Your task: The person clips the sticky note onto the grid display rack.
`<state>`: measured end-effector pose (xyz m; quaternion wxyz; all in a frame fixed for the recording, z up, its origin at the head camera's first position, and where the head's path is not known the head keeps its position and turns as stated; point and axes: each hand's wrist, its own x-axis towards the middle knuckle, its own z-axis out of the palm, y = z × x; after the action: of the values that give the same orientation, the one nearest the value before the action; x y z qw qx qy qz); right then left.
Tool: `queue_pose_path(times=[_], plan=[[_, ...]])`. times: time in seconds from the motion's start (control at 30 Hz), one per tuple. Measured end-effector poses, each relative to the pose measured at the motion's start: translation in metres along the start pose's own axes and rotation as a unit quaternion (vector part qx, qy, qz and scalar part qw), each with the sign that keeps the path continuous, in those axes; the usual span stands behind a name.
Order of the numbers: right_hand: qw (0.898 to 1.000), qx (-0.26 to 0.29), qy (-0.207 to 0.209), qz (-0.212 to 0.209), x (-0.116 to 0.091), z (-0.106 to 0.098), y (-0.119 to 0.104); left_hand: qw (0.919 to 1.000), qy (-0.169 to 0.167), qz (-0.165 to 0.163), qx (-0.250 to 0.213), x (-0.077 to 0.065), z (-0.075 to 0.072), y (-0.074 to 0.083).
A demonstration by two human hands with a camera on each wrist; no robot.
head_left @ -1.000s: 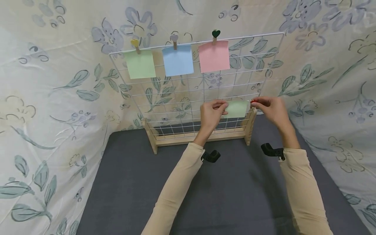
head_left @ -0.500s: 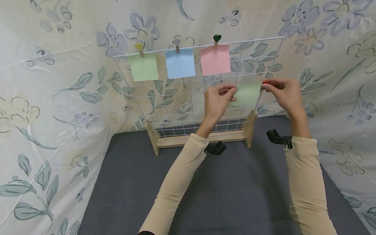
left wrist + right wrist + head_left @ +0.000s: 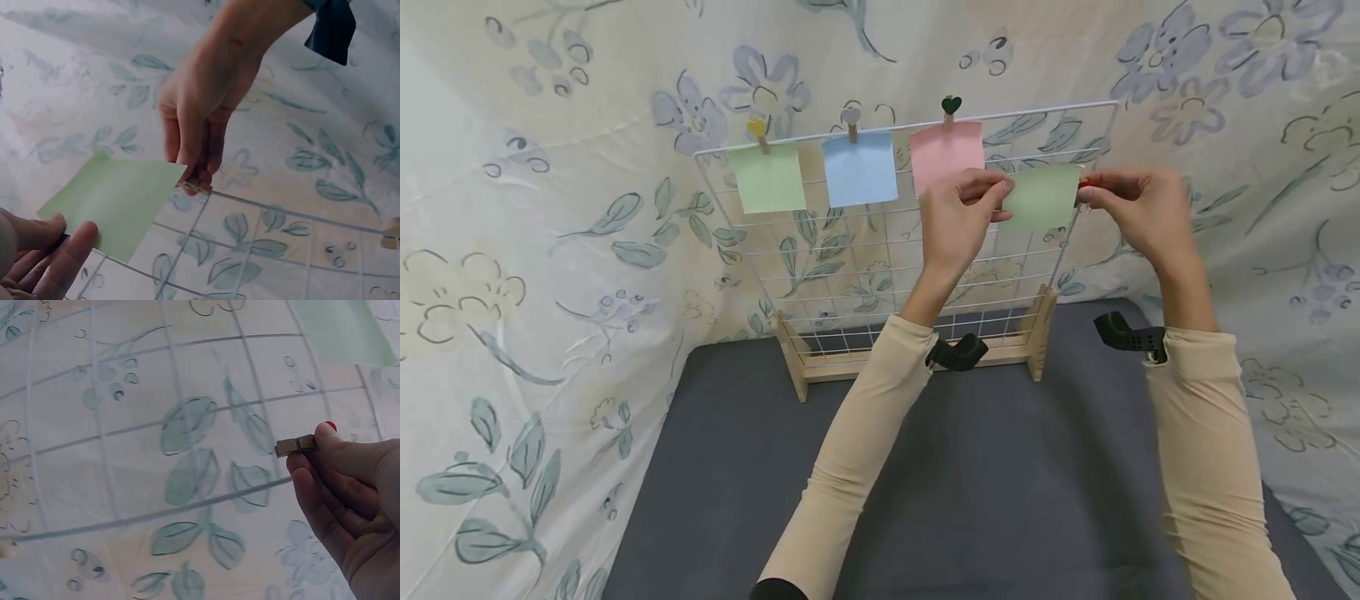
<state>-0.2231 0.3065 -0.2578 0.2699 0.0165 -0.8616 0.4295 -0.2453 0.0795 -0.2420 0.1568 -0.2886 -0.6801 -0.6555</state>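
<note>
My left hand pinches the left edge of a light green paper note in front of the white wire grid's right part. In the left wrist view the green note spans the gap between both hands. My right hand is just right of the note and pinches a small wooden clothespin with a red ornament, mostly covered by the fingers. A pink note, a blue note and another green note hang from the grid's top bar by clothespins.
The wire grid stands in a wooden base on a dark grey tabletop. Heart ornaments top the clothespins: yellow, pale grey and dark green. Floral cloth surrounds the back and sides.
Both hands have risen from low at the grid's right side towards its top bar, carrying the green note and the clothespin. The right hand has also shifted right.
</note>
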Motion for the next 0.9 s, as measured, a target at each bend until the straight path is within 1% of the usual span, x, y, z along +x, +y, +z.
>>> queue_pose_path(times=[0.07, 0.1, 0.17, 0.27, 0.33, 0.43, 0.53, 0.6, 0.73, 0.9], plan=[[1.0, 0.005, 0.009, -0.012, 0.004, -0.003, -0.005, 0.9999, 0.003, 0.004, 0.012, 0.006, -0.003, 0.004], [1.0, 0.017, 0.015, -0.011, 0.006, -0.005, -0.008, 0.9998, 0.005, 0.0, 0.021, 0.009, -0.004, 0.007], [0.998, 0.042, 0.04, -0.023, 0.011, -0.011, -0.014, 0.9992, 0.012, -0.006, 0.036, 0.015, -0.006, 0.011], [0.992, 0.075, 0.082, -0.058, 0.022, -0.022, -0.024, 0.9981, 0.019, -0.017, 0.057, 0.024, -0.008, 0.016], [0.988, 0.08, 0.101, -0.08, 0.028, -0.027, -0.034, 0.9972, 0.026, -0.021, 0.067, 0.028, -0.008, 0.017], [0.988, 0.078, 0.092, -0.099, 0.038, -0.029, -0.053, 0.996, 0.04, -0.024, 0.076, 0.033, -0.007, 0.016], [0.989, 0.067, 0.066, -0.112, 0.045, -0.024, -0.072, 0.9945, 0.052, -0.03, 0.086, 0.037, -0.006, 0.016], [0.99, 0.047, 0.05, -0.123, 0.05, -0.019, -0.08, 0.9934, 0.057, -0.036, 0.093, 0.039, -0.005, 0.015], [0.992, 0.023, 0.018, -0.127, 0.059, -0.009, -0.088, 0.9911, 0.067, -0.045, 0.106, 0.04, -0.003, 0.015], [0.992, 0.017, -0.006, -0.123, 0.065, -0.003, -0.086, 0.9906, 0.07, -0.049, 0.107, 0.04, -0.001, 0.016]])
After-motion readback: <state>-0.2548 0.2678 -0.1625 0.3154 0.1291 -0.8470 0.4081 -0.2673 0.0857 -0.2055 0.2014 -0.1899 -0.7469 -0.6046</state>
